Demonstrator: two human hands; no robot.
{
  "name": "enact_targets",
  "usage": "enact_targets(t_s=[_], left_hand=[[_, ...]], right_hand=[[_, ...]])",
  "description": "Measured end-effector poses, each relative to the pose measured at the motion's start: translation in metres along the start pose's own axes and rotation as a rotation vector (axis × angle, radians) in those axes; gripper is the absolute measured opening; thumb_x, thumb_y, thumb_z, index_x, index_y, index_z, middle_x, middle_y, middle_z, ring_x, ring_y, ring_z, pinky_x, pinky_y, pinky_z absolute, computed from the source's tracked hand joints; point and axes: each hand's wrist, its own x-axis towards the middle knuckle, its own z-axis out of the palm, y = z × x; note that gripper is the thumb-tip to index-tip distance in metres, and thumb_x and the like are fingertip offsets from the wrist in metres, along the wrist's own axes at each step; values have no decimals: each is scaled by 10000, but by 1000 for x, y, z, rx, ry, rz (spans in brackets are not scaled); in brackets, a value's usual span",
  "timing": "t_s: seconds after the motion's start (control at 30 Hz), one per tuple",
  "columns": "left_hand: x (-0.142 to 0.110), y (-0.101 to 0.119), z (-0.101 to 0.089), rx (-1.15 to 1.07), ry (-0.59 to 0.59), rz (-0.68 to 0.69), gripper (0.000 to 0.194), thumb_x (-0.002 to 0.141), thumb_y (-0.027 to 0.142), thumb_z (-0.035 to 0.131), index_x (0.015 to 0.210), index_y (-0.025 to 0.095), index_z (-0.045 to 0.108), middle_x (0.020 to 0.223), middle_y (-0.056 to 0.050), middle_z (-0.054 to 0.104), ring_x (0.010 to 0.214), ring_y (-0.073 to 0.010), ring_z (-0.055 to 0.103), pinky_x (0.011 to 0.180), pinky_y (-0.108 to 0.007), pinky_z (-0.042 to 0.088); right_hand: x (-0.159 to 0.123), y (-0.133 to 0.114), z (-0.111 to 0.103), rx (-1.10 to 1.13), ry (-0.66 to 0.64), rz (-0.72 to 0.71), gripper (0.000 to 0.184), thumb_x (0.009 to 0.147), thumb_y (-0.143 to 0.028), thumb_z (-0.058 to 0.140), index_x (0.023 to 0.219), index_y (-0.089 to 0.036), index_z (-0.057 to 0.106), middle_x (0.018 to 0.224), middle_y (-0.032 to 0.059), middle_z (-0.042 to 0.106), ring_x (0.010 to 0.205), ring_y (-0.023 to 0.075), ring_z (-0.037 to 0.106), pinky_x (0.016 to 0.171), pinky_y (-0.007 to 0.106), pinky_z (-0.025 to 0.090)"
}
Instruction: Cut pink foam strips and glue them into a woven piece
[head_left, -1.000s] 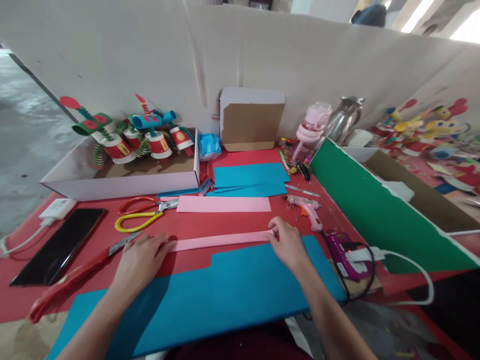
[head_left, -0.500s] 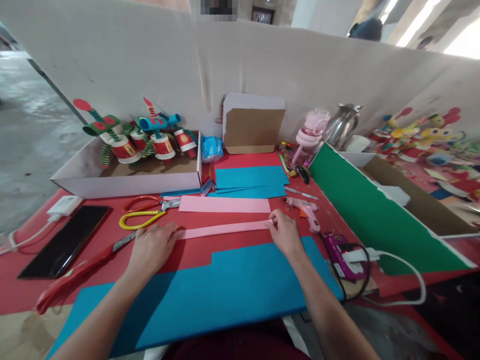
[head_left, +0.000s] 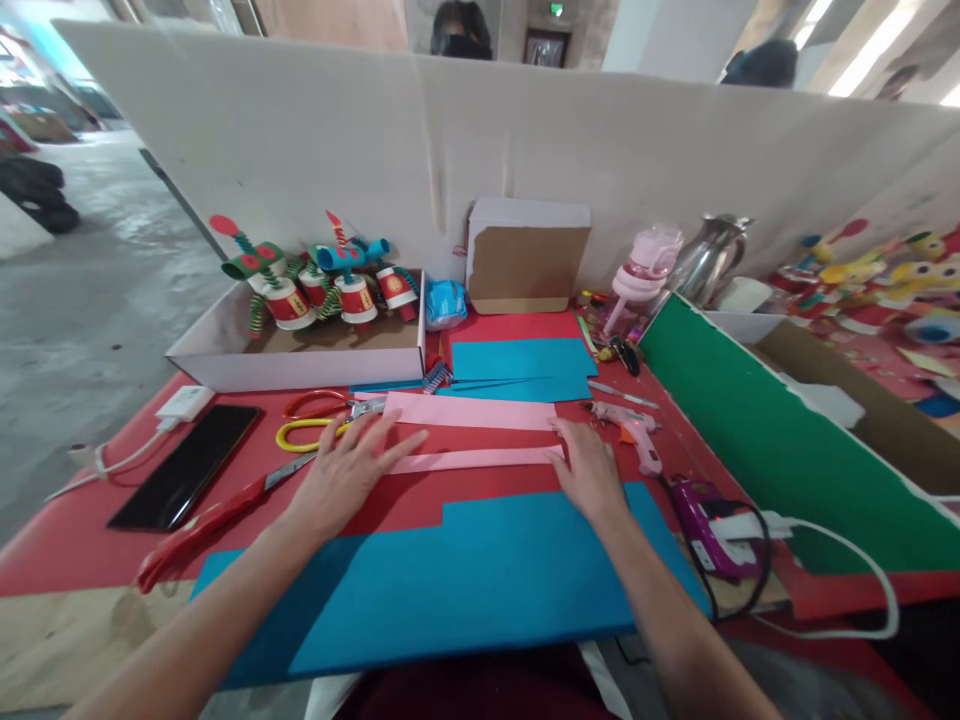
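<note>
A narrow pink paper strip lies crosswise on the red tabletop, just below a wider pink paper piece. My left hand is open with fingers spread, over the left ends of both pink papers. At their right ends is my right hand. Its thumb is by the strip's end and its forefinger by the wider piece's corner, with a gap between the two. A large blue sheet lies nearer me, under my forearms. Scissors with red and yellow handles rest just beyond my left hand.
Left are a phone and a red-handled cutting tool. A pink glue gun and purple power strip with cables sit right. Behind stand a white box of paper-cup figures, blue paper, a pink bottle and a green-sided box.
My right hand has loosened from its pinch on the strip's end and reaches toward the wider pink piece. My left hand's fingers have spread and moved up. The view has shifted left.
</note>
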Motion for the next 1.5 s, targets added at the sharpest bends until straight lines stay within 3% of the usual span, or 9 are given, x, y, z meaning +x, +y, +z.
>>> enact_targets(t_s=[0.1,0.2,0.47,0.6,0.7,0.77,0.93,1.37,1.5], left_hand=[[3,-5,-1,40,21,256,855,848,1,485,1449,573,281,1554,40,395,1415,-316,353,1128,-582,227],[7,-7,-1,58,20,383,891,851,19,521,1468,577,200,1550,54,402,1415,-315,358,1127,-582,255],[10,-10,9,24,19,418,689,914,144,544,1443,533,336,1548,44,409,1410,-293,378,1121,-559,273],[11,-10,12,33,40,425,671,918,165,549,1439,534,341,1536,43,428,1403,-291,390,1110,-541,288],[10,-10,14,28,70,418,662,911,166,559,1433,524,365,1521,31,452,1389,-295,405,1099,-539,303],[10,-9,15,28,73,414,640,913,169,556,1429,509,388,1516,21,461,1385,-300,408,1093,-540,312],[10,-9,14,35,32,416,674,914,131,528,1445,510,359,1532,26,436,1397,-310,386,1092,-543,306],[10,-10,9,58,30,423,637,934,167,511,1448,508,352,1523,32,451,1395,-297,397,1085,-547,331],[3,8,5,17,76,361,577,944,178,454,1460,428,391,1530,13,442,1429,-270,357,1127,-511,305]], right_hand=[[1,-4,-3,-135,11,-138,564,902,-117,477,1437,-291,438,1422,142,525,1227,329,534,941,478,432],[2,-7,-2,-246,18,-240,744,854,10,416,1496,-361,358,1536,85,420,1349,335,444,1072,546,354],[4,-1,-1,-244,30,-206,844,822,44,399,1541,-366,231,1546,64,410,1386,333,420,1118,596,332],[-6,-28,-6,-98,131,-314,827,838,47,316,1566,-296,123,1558,54,389,1455,285,309,1162,569,296],[-20,-65,-2,46,-59,-648,700,914,-55,332,1568,-207,136,1562,66,376,1480,247,248,1195,512,271],[-27,-85,3,91,-202,-713,610,982,-269,406,1552,-152,221,1563,93,362,1484,257,236,1214,489,234],[-31,-95,12,114,-375,-601,755,965,-567,400,1530,-84,269,1576,139,304,1482,286,235,1235,492,137],[-30,-94,13,96,-413,-500,849,933,-690,307,1554,-119,203,1594,126,267,1495,298,185,1226,490,137],[-30,-97,8,110,-444,-484,828,942,-670,319,1544,-107,235,1599,115,254,1497,290,178,1231,486,113]])
